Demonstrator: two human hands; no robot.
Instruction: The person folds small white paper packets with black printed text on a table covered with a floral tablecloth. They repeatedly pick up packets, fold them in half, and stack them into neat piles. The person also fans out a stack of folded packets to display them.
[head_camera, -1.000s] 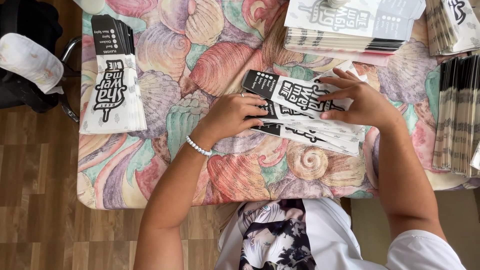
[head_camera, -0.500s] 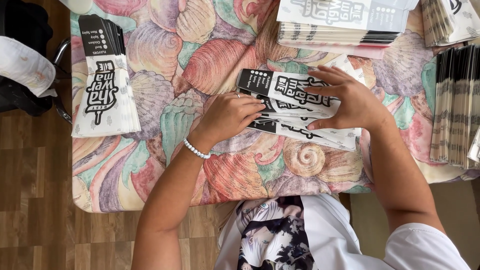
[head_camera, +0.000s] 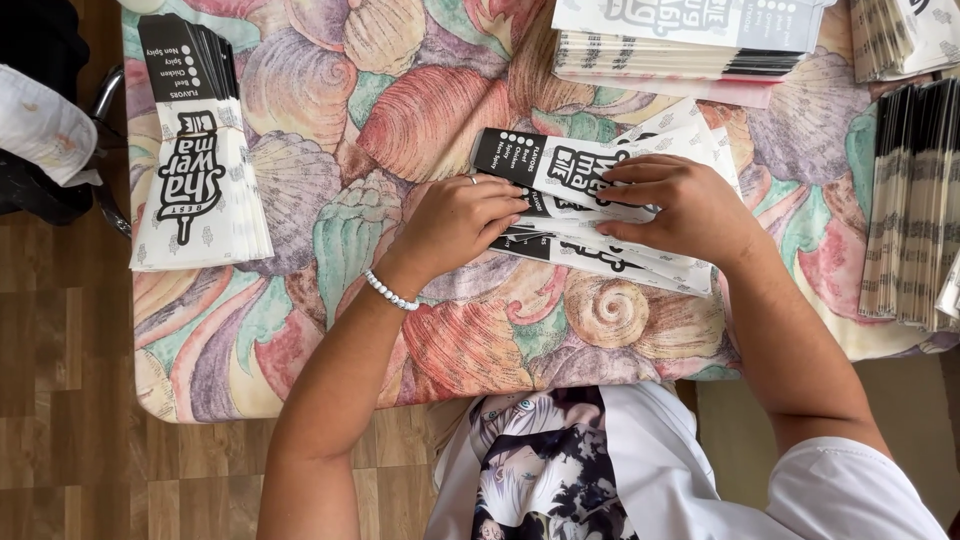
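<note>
Head view, landmark: the fanned sleeves (head_camera: 600, 215), a loose spread of white-and-black paper food sleeves lying near the middle of the shell-print tablecloth (head_camera: 330, 120).
Left hand (head_camera: 460, 220): lies flat on the left end of the fanned sleeves, fingers together and pressing down, not wrapped round anything; a bead bracelet (head_camera: 390, 292) sits at the wrist.
Right hand (head_camera: 680, 210): spread palm-down on top of the same sleeves, fingertips reaching left toward the other hand.
Change: over the last second the spread has drawn tighter and the left hand has slid farther onto it, so the bundle seems to be getting squared up.
Finished stack (head_camera: 195, 160): well left of the fanned sleeves, neat, untouched.
Flat piles (head_camera: 690, 40): beyond the fanned sleeves, at the far edge.
Upright rows (head_camera: 915, 200): right of the fanned sleeves; possibly the same stock on edge, hard to tell.
</note>
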